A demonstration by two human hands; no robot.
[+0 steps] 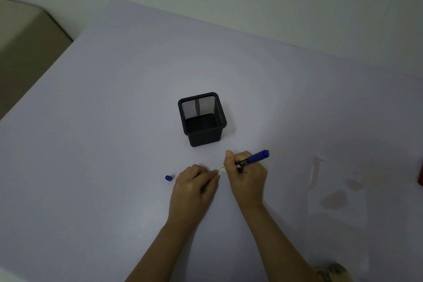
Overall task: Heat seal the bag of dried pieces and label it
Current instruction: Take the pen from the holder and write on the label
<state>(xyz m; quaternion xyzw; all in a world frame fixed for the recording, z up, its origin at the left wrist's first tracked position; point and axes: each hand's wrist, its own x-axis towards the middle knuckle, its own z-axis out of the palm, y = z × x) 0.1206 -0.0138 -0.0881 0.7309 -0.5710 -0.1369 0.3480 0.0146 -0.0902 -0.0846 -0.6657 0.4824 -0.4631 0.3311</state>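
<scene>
A small white label (221,170) lies on the pale table (114,121), mostly covered by my hands. My left hand (194,186) presses its fingertips on the label's left end. My right hand (248,175) grips a blue marker (254,158), tip down at the label, blue end pointing up and right. The marker's blue cap (168,178) lies loose to the left of my left hand. At the right, a clear plastic bag (336,192) holding faint pinkish dried pieces lies flat on the table, apart from both hands.
A black mesh pen holder (202,119), empty, stands just beyond my hands. A red object (420,174) shows at the right edge. The table's left edge drops to a beige floor area (25,48). A wall runs behind the table.
</scene>
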